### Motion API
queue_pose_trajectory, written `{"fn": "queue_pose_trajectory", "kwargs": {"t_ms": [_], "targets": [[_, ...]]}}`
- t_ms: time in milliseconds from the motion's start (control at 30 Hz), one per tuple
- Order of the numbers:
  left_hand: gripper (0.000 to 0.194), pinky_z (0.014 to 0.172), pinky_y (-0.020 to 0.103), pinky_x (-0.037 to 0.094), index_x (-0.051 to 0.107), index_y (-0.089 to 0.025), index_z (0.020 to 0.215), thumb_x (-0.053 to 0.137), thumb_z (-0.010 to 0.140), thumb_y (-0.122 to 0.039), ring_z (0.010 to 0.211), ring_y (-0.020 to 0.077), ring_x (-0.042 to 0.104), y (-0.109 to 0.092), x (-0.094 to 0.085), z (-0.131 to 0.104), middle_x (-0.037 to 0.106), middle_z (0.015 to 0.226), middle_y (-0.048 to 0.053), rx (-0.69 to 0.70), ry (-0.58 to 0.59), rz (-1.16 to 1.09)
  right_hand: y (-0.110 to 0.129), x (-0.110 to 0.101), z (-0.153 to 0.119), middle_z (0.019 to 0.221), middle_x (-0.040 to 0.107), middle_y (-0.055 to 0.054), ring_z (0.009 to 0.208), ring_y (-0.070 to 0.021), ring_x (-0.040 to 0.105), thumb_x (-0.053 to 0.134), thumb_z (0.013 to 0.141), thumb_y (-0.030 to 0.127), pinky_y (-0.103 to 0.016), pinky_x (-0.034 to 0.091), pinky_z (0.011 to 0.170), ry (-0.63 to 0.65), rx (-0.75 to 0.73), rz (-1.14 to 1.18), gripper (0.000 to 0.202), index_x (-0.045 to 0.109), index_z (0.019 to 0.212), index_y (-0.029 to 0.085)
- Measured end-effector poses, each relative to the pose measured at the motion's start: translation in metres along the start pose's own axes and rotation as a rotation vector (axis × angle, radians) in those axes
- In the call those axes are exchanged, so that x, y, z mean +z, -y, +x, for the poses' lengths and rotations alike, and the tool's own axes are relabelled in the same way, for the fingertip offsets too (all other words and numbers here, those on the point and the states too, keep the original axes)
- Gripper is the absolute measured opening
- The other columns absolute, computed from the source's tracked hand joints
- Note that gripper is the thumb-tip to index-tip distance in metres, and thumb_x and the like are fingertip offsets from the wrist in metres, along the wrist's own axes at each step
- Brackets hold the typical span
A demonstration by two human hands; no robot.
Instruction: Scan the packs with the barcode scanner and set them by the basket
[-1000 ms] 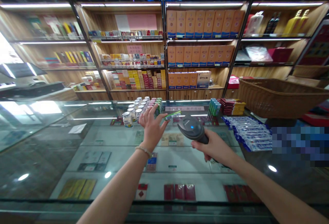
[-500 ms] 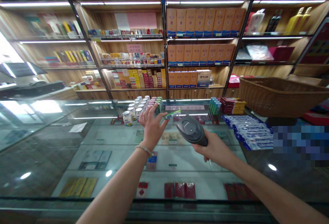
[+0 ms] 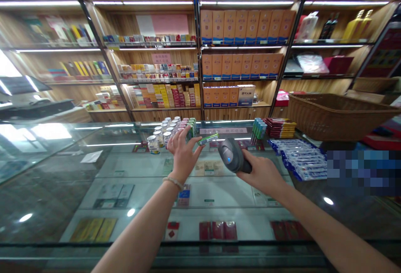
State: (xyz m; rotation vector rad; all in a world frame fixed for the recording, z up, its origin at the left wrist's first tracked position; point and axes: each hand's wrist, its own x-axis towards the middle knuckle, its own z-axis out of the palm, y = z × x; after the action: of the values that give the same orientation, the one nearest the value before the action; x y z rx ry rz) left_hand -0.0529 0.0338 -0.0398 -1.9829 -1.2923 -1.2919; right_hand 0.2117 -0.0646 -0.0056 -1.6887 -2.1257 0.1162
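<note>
My left hand (image 3: 184, 151) pinches one end of a slim green packet (image 3: 208, 139), which looks like a stick of gum or candy, a little above the glass counter (image 3: 140, 197). Behind that hand stand rows of small white-lidded jars (image 3: 158, 138) and upright pink and green packs (image 3: 189, 124), partly covered by the fingers. Wrapped round its handle, my right hand (image 3: 265, 174) holds a dark grey barcode scanner (image 3: 231, 156). A blue light shows on the scanner, whose head is close to the right of the green packet.
To the right are blue-green sticks (image 3: 258, 128), stacked red packs (image 3: 280, 127), blue-and-white wrapped packets (image 3: 299, 159) and a wicker basket (image 3: 338, 116). Cigarette packs (image 3: 217, 231) lie beneath the glass. Behind, shelves hold orange boxes (image 3: 241, 67). A white paper (image 3: 91, 156) lies at left.
The scanner has turned in my right hand's grip, its head tilting up and its blue light now showing. My left hand keeps the green packet in nearly the same place. The view has shifted slightly.
</note>
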Motion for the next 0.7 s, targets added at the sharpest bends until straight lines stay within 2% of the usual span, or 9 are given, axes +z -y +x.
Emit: {"fn": "queue_pose_trajectory", "kwargs": {"t_ms": [133, 333, 533, 700], "targets": [[0.020, 0.122, 0.059, 0.030, 0.079, -0.032, 0.108, 0.076, 0.089, -0.040, 0.143, 0.0353, 0.044, -0.0007, -0.0003, 0.0007, 0.055, 0.152, 0.009, -0.006, 0.005, 0.001, -0.0035, -0.0045, 0.0026, 0.110, 0.081, -0.008, 0.103, -0.0332, 0.077, 0.063, 0.089, 0.040, -0.033, 0.049, 0.073, 0.040, -0.024, -0.208, 0.035, 0.064, 0.122, 0.026], [0.020, 0.121, 0.059, 0.030, 0.080, -0.032, 0.106, 0.079, 0.087, -0.039, 0.142, 0.0357, 0.045, 0.0003, 0.0011, 0.0009, 0.054, 0.152, 0.009, -0.002, 0.009, 0.001, -0.0062, -0.0006, 0.0045, 0.122, 0.078, -0.010, 0.102, -0.0325, 0.077, 0.059, 0.095, 0.043, -0.036, 0.052, 0.074, 0.135, -0.059, -0.317, 0.038, 0.061, 0.129, 0.026], [0.021, 0.120, 0.057, 0.034, 0.080, -0.031, 0.107, 0.079, 0.087, -0.040, 0.141, 0.0355, 0.046, 0.0017, 0.0021, 0.0009, 0.055, 0.151, 0.010, 0.021, 0.000, 0.007, -0.0017, 0.0020, 0.0016, 0.118, 0.074, -0.009, 0.106, -0.0312, 0.074, 0.057, 0.094, 0.043, -0.036, 0.053, 0.074, 0.184, -0.109, -0.320, 0.036, 0.062, 0.124, 0.024], [0.021, 0.120, 0.057, 0.034, 0.080, -0.031, 0.107, 0.079, 0.088, -0.039, 0.141, 0.0350, 0.047, 0.0005, 0.0017, 0.0013, 0.055, 0.151, 0.010, 0.031, -0.017, 0.003, 0.0001, 0.0041, -0.0013, 0.115, 0.069, -0.009, 0.110, -0.0298, 0.069, 0.058, 0.090, 0.038, -0.033, 0.051, 0.072, 0.166, -0.183, -0.320, 0.035, 0.063, 0.120, 0.023]]}}
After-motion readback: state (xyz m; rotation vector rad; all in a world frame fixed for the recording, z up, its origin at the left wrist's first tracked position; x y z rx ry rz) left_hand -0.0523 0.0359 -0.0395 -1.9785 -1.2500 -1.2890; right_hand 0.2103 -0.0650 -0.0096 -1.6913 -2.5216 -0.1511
